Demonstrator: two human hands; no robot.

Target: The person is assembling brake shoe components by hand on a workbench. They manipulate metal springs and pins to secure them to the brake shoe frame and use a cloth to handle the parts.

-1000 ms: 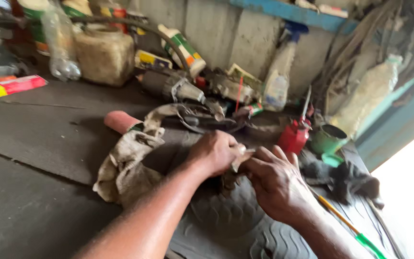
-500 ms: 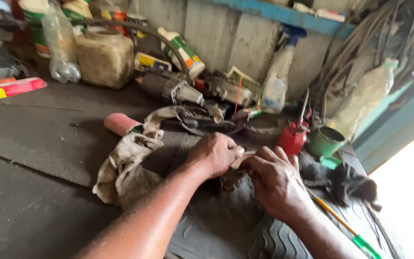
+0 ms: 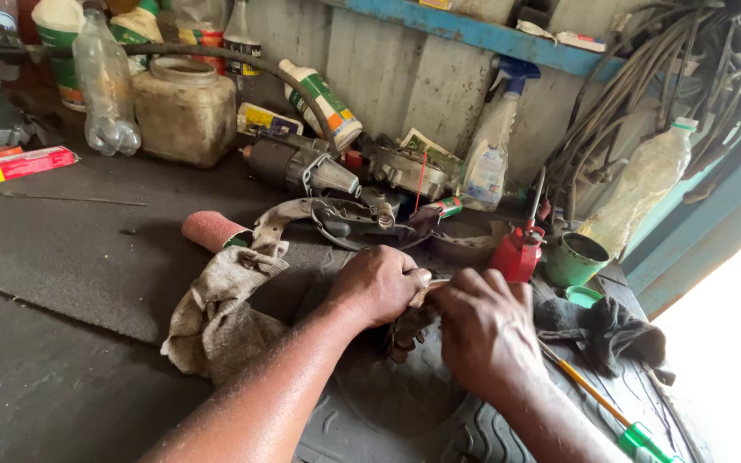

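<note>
Dim, sharp workbench view — blown-out daylight glare at lower right.

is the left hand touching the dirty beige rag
Apart. The head view shows dark mat between the left hand and the dirty beige rag.

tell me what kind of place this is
Probably a repair workshop, likely automotive: a grimy bench with a starter motor, a red oil can, a tyre under the hands, and cables hanging on the wall.
</note>
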